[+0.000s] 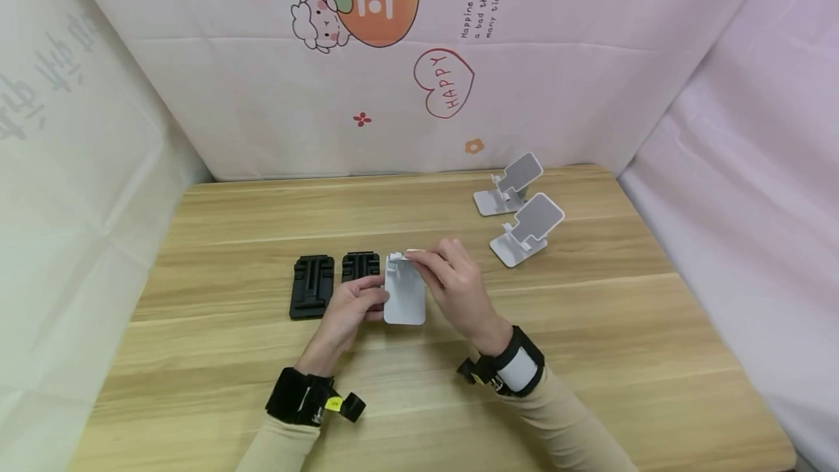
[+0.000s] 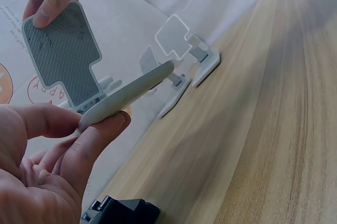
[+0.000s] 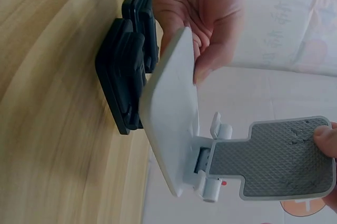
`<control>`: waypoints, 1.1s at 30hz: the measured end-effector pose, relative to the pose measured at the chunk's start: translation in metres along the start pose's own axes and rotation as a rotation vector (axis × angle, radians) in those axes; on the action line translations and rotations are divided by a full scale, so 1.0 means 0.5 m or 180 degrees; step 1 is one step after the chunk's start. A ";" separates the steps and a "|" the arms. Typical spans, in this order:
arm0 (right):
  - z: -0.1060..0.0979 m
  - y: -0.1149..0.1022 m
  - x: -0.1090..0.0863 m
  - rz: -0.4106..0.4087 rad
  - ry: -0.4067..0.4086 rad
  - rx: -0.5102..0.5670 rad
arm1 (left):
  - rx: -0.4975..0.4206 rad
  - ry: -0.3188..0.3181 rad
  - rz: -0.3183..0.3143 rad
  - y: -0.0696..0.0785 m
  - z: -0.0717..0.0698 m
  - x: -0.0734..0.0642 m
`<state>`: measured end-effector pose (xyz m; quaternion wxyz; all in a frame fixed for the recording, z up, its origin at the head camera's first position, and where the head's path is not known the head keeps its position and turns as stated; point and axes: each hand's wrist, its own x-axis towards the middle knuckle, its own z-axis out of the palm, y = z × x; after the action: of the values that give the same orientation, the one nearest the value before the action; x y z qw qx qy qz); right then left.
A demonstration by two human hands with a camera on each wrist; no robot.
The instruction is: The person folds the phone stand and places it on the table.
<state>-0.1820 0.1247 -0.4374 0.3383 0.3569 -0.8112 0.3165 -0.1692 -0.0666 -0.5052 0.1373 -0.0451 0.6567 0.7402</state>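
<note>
Above the middle of the table, both hands hold a white phone stand [image 1: 405, 303]. Its flat base plate [image 3: 169, 100] is pinched at one edge between the thumb and fingers of my left hand [image 1: 346, 312]. My right hand [image 1: 462, 293] grips the far end of the stand's back plate [image 2: 66, 50], thumb on the grey textured pad. In the wrist views that plate is swung out at an angle from the base, with small support pegs [image 3: 211, 188] beside the hinge. The head view shows the plate only edge-on, partly behind the right fingers.
Two folded black phone stands, one on the left [image 1: 312, 287] and one partly behind the left hand [image 1: 360, 265], lie on the wooden table [image 1: 216, 261]. Two unfolded white stands, a nearer one [image 1: 537, 218] and a farther one [image 1: 521, 172], stand at the back right. A printed cloth [image 1: 262, 108] hangs behind.
</note>
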 end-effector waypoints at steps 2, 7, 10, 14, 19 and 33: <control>0.002 -0.003 -0.002 -0.0011 0.0011 -0.0043 | -0.0006 -0.0003 -0.0021 0.000 -0.001 0.000; 0.005 -0.008 -0.008 -0.0011 0.0009 -0.0116 | -0.0027 0.0001 -0.0030 0.001 0.000 -0.001; 0.007 -0.011 -0.012 -0.0039 0.0016 -0.0154 | -0.0049 0.0020 -0.0017 0.002 0.001 -0.001; 0.009 -0.016 -0.016 -0.0098 0.0022 -0.0205 | -0.0100 0.0076 -0.0036 0.003 0.000 -0.001; 0.009 -0.022 -0.019 -0.0078 0.0014 -0.0234 | -0.0111 0.0090 -0.0067 0.005 -0.001 -0.003; 0.016 -0.031 -0.036 -0.0203 -0.0203 -0.0357 | -0.0188 0.0241 -0.0194 0.015 0.004 0.004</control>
<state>-0.1628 0.1165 -0.4517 0.3417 0.3730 -0.8262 0.2481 -0.1731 -0.0650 -0.4982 0.1335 -0.0971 0.6376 0.7525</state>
